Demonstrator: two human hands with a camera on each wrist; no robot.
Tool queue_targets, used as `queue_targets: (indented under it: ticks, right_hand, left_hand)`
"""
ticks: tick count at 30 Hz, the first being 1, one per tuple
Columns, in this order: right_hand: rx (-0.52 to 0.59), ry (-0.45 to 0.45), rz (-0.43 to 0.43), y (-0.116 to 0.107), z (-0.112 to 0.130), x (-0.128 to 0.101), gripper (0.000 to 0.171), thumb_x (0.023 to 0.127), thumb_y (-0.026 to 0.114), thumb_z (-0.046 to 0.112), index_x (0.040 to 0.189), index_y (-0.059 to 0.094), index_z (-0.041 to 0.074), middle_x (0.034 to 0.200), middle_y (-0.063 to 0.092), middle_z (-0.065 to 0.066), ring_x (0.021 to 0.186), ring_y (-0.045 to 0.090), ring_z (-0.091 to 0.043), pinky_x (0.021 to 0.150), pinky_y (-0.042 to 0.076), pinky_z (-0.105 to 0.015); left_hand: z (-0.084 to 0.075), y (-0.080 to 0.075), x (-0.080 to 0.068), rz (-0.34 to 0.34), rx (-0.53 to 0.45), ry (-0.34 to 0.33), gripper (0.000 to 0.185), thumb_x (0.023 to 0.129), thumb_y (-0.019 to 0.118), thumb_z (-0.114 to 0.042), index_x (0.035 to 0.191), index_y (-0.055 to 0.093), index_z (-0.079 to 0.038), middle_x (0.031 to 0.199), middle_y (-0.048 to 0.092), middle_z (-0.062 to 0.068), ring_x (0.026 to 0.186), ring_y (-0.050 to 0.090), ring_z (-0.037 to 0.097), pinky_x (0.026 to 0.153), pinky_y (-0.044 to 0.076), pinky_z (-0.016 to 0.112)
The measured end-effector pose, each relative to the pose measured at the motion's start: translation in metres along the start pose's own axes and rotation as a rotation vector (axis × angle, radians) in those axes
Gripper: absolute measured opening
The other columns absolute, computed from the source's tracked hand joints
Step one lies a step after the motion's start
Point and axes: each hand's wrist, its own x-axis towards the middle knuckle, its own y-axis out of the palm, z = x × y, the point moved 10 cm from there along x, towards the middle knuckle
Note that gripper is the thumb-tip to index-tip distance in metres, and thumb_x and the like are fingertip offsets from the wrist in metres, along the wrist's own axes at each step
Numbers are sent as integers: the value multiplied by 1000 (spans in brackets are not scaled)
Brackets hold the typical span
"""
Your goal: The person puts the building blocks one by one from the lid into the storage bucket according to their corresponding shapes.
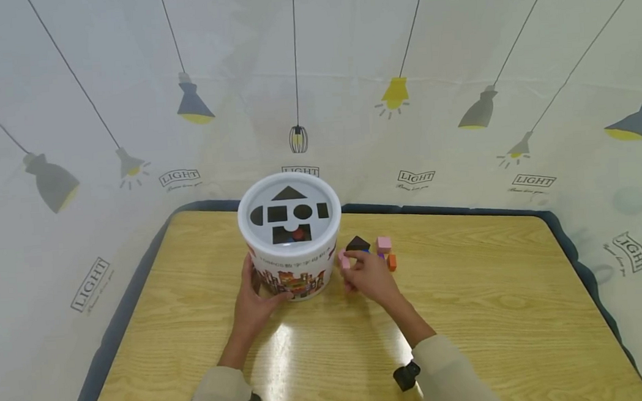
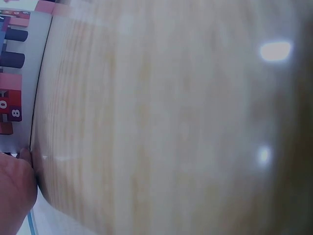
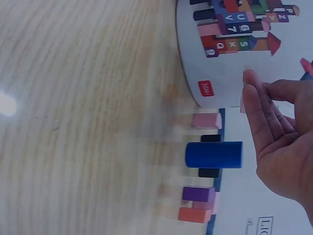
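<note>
White cylindrical shape-sorter bucket (image 1: 291, 251) stands near far edge of wooden table (image 1: 471, 314). Left hand (image 1: 256, 297) curls round its base wall, steadying it. Right hand (image 1: 366, 275) pinches small pink wooden block (image 1: 344, 260) beside bucket; loose blocks (image 1: 381, 249) just behind.

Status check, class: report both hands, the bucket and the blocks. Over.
Left hand holds bucket side. Right hand pinches pink block. Loose blocks beside bucket, right. Lid slots unobstructed.
</note>
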Motion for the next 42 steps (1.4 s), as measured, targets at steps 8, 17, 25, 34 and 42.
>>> queue_targets:
  ticks: [8, 17, 25, 34, 42]
  right_hand:
    - [75, -21, 42, -10, 28, -7, 48, 92, 65, 12, 136, 52, -1, 84, 71, -21, 62, 68, -19, 61, 63, -34]
    - [45, -84, 27, -19, 52, -14, 49, 90, 68, 12, 135, 55, 0, 80, 72, -7, 63, 69, -18, 61, 63, -28]
    - [5, -136, 15, -25, 68, -20, 48, 90, 68, 15, 135, 56, 2, 77, 72, -8, 62, 69, -19, 59, 63, -28]
    - [4, -179, -13, -31, 84, -25, 44, 90, 65, 10, 133, 58, 4, 72, 69, -5, 60, 68, -17, 59, 63, -28]
    - [30, -184, -15, -34, 93, -30, 45, 89, 67, 10, 133, 58, 3, 75, 70, -12, 62, 68, -19, 59, 63, -28]
  left_hand:
    - [15, 0, 3, -17, 14, -10, 123, 65, 91, -25, 153, 8, -45, 158, 27, -6, 145, 28, 22, 122, 25, 40]
    - [16, -1, 4, -22, -1, -19, 122, 64, 92, -26, 153, 10, -46, 158, 28, -7, 145, 28, 21, 122, 24, 38]
    - [15, -2, 3, -17, -7, -16, 124, 64, 92, -22, 153, 10, -45, 158, 29, -4, 145, 28, 24, 122, 24, 42]
    - [16, -1, 5, -29, -4, -21, 123, 62, 92, -24, 152, 11, -47, 156, 30, -9, 143, 31, 20, 122, 25, 39]
    - [5, -2, 0, -14, 5, -50, 124, 64, 92, -17, 156, 10, -36, 159, 28, 1, 144, 29, 25, 122, 25, 41]
